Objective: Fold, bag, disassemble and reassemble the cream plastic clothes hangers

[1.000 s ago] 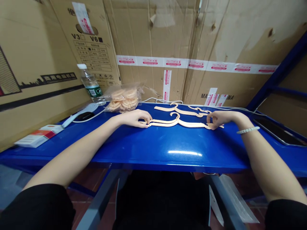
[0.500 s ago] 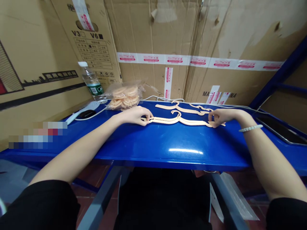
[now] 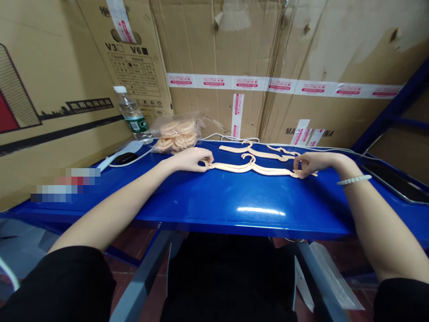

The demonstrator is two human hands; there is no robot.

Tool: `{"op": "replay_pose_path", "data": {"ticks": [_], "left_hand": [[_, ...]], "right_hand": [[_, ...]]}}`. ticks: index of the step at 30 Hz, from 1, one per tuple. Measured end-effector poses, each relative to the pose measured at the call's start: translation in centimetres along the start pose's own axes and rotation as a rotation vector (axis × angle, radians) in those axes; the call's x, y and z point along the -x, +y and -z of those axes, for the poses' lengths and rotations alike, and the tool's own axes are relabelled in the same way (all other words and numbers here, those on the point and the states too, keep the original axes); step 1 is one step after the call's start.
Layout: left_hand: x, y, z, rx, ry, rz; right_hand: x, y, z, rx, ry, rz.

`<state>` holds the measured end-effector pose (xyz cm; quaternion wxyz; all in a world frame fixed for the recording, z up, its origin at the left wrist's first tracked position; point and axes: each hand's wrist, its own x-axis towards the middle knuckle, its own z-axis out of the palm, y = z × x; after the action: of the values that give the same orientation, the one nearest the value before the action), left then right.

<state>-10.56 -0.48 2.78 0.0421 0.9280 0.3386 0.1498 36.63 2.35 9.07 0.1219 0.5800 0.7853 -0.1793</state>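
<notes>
A cream plastic folding clothes hanger (image 3: 271,171) lies stretched out on the blue table (image 3: 214,201), its hook pointing away from me. My left hand (image 3: 194,160) pinches the hanger's left end between thumb and fingers. At the right end, my right hand (image 3: 310,163) is closed in a pinch on the tip, and a pale bead bracelet (image 3: 354,180) circles that wrist. Just behind lies a second cream hanger (image 3: 231,149), its right part close to my right fingers. Both fingertips partly hide the ends of the front hanger.
A clear plastic bag (image 3: 177,132) of cream hanger parts sits behind my left hand. Beside it stand a water bottle (image 3: 136,118) and a dark mouse-like object (image 3: 124,158). A phone-like dark slab (image 3: 398,181) lies at the right. Cardboard boxes (image 3: 214,49) wall the back.
The whole view has shifted slightly, with things appearing a little further right. Both hands keep their pinch on the front hanger's ends, and the hanger looks almost unchanged.
</notes>
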Motion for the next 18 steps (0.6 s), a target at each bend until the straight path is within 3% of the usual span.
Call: {"op": "replay_pose_path", "data": {"ticks": [3, 5, 10, 12, 15, 18], "left_hand": [[0.0, 0.4, 0.1, 0.021, 0.018, 0.016], [0.0, 0.6, 0.1, 0.050, 0.036, 0.015], [-0.3, 0.4, -1.0, 0.049, 0.165, 0.074], [-0.5, 0.3, -1.8, 0.048, 0.265, 0.102], [-0.8, 1.2, -2.7, 0.060, 0.396, 0.096], [-0.8, 4.2, -3.3, 0.076, 0.342, -0.036]], "right_hand": [[0.2, 0.3, 0.3, -0.032, -0.009, 0.004], [0.3, 0.7, 0.7, -0.060, 0.059, 0.030], [0.3, 1.8, 1.4, -0.009, 0.635, -0.016], [-0.3, 2.6, 1.2, 0.009, 0.794, -0.073], [-1.5, 4.2, 0.7, 0.011, 0.874, -0.119], [-2.8, 5.3, 0.0, 0.018, 0.864, -0.120]]}}
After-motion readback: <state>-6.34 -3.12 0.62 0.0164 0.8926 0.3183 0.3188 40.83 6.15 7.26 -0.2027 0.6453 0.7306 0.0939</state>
